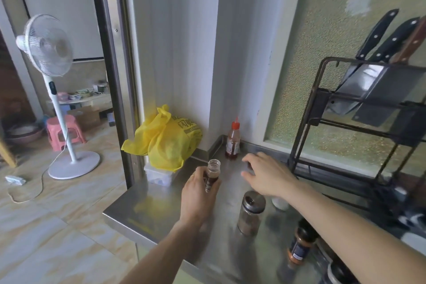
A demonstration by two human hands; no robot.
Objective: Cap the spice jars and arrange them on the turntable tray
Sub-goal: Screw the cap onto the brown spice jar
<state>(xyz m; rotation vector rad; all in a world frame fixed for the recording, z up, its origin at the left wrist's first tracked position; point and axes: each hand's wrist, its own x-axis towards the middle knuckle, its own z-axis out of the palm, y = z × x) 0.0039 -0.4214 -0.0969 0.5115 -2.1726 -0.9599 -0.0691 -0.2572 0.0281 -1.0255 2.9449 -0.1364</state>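
This is a home kitchen. A steel desk (147, 210) runs into a corner under a frosted window (334, 76). A black rack (359, 108) holds cleavers (378, 90) and knives (380, 32); a sauce bottle (232, 143) and spice jars (251, 212) stand on the steel. Through the doorway show a tiled floor (46, 226), a standing fan (49, 46) and a pink stool (63, 130).

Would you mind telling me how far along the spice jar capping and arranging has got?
Early. The metal-lidded jar already looks capped. The left hand holds an open spice jar; the right hand reaches over a dark cap. No turntable tray is visible, so arranging remains.
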